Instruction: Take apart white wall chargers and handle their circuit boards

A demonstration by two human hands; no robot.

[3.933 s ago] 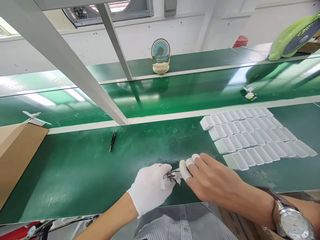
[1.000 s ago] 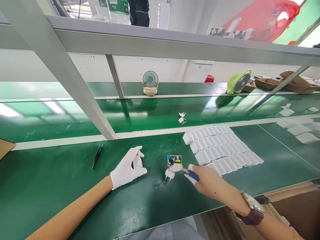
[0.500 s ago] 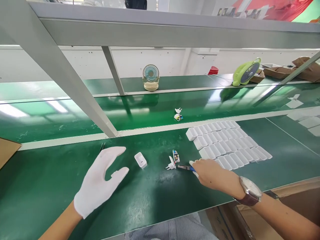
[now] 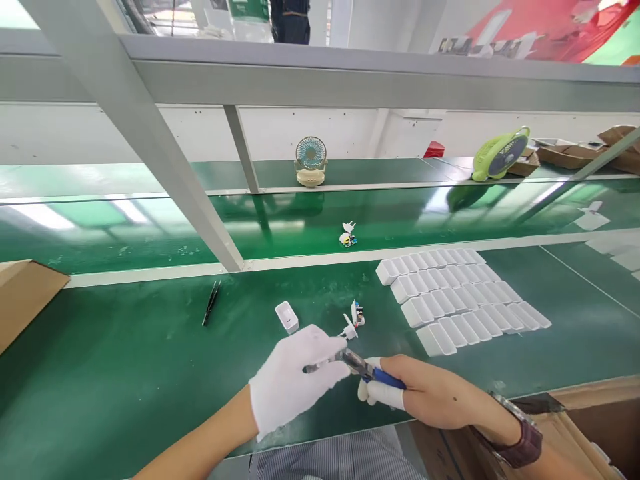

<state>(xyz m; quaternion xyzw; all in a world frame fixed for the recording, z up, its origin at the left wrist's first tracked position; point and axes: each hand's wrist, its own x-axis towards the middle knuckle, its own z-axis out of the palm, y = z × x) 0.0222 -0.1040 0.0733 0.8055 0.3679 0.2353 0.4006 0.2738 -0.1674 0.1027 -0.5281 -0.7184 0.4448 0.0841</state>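
My right hand [image 4: 400, 387], with white covers on some fingers, is closed round blue-handled pliers [image 4: 383, 377]. My left hand [image 4: 297, 373] wears a white glove. Its thumb and fingers close on the metal nose of the pliers; whether a small part is also between them is hidden. Just beyond the jaws lies a white two-pin plug [image 4: 349, 329] joined to a small circuit board [image 4: 357, 312]. An open white plastic case [image 4: 287, 317] lies on the bench, beyond my left hand. Black tweezers [image 4: 211, 303] lie farther left.
Rows of white plastic cases [image 4: 455, 297] stand on the green bench [image 4: 150, 373] at the right. Another plug with board [image 4: 348, 237] lies past the pale rail [image 4: 320, 259]. A slanted metal post [image 4: 170, 160] rises at left, near a cardboard box [image 4: 30, 293]. Two fans [image 4: 311, 157] stand behind.
My left hand has moved right from open air to the pliers' nose and closed. The pliers in my right hand have come nearer to me, away from the plug. The view has shifted slightly.
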